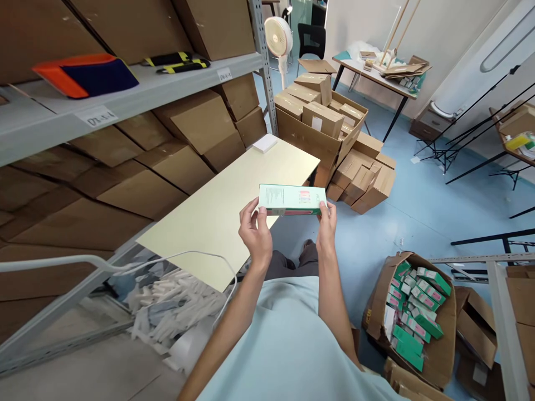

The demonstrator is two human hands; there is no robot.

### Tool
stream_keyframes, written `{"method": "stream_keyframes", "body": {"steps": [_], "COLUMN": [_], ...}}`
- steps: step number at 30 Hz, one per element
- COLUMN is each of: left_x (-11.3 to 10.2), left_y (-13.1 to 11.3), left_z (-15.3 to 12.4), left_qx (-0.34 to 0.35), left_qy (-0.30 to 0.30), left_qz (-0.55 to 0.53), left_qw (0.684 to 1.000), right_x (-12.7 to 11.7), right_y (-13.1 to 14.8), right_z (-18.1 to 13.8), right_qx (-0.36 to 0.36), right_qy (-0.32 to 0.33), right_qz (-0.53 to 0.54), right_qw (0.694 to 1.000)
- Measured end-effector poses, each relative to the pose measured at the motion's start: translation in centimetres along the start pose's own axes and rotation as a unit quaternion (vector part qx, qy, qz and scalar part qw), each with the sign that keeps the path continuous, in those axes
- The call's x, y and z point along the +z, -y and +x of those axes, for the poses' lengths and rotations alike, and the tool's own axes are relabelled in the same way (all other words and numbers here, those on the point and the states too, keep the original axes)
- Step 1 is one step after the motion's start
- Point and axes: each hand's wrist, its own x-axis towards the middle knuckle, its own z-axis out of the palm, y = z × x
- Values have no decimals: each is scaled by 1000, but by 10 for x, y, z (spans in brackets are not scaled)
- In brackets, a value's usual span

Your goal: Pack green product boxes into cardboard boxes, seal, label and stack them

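A long mint-green product box (288, 196) with small print and a pink picture is held level in front of my body. My left hand (256, 231) grips its left end, thumb at the front edge. At the right end, my right hand (326, 223) pinches the box between thumb and fingers. Beneath and to the left lies a pale yellow tabletop (217, 217). A small white box (264, 143) rests at its far end.
Shelving with brown cartons (200, 128) lines the left. A white cable (179, 255) crosses the table's near corner. Stacked cartons (321, 120) stand beyond the table. At lower right, an open carton (376, 328) holds several green boxes. A white fan (278, 37) stands behind.
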Motion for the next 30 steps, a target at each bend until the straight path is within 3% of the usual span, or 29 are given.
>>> {"method": "stream_keyframes", "body": {"steps": [8,13,16,20,24,30], "left_x": [10,15,18,25,32,22], "left_y": [40,75,85,77,51,15], "left_z": [3,15,29,52,73,96], "left_qx": [-71,-150,-190,-224,-241,-247], "left_qy": [2,-7,8,9,6,-52], "left_qz": [26,58,74,67,40,-7], "left_qw": [997,987,979,972,970,968], "right_x": [-5,-5,-3,9,27,52], "right_y": [-31,-56,-54,-27,12,54], "right_z": [11,18,23,31,35,53], "right_qx": [24,100,138,134,114,75], "right_qy": [-37,-36,-20,8,23,135], "right_qz": [-63,-104,-135,-150,-159,-197], "right_qw": [997,989,981,980,980,968]}}
